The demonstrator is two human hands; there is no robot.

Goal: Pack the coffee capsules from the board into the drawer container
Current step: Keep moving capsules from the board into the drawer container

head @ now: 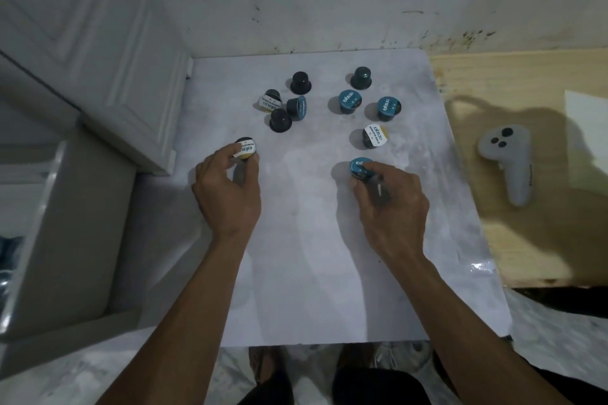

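Observation:
Several dark coffee capsules lie scattered on the far half of a pale grey board [316,256]. My left hand [227,191] grips a capsule with a white and gold lid [245,149] at the board's left side. My right hand [391,204] grips a capsule with a blue lid [358,167] near the middle right. Loose ones include a white-lidded capsule [375,136], two blue-lidded capsules [349,101] [389,108], and a cluster at the back left [283,105]. The white drawer container [36,217] stands open at the left; its inside is mostly out of view.
A white panelled cabinet [108,52] rises behind the drawer. On the wooden surface [513,240] right of the board lie a grey handheld controller [506,161] and a white sheet [589,138]. A stained wall runs along the back.

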